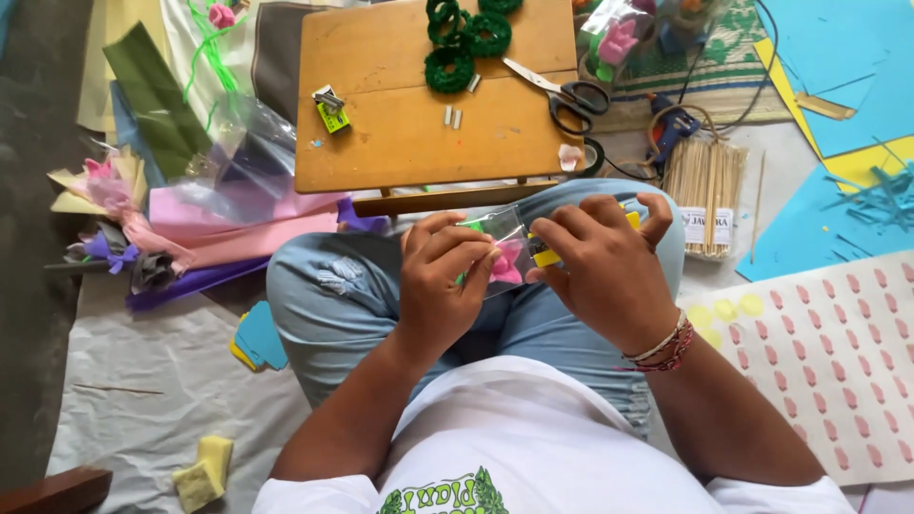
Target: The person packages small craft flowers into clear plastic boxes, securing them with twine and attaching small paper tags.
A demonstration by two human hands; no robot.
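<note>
Over my lap, my left hand (440,276) pinches a small clear plastic bag (506,228) that holds a pink paper flower (507,265) with a green stem. My right hand (600,266) grips the bag's right side together with a small yellow object (546,255), mostly hidden under the fingers. Both hands are close together, just in front of the low wooden table (400,143).
The wooden table carries green knitted rings (449,69), black-handled scissors (562,95), a small green stapler (331,112) and loose staples. A bundle of wooden skewers (705,186) and blue paper sheets (838,86) lie right. Wrapped paper flowers (143,238) lie left.
</note>
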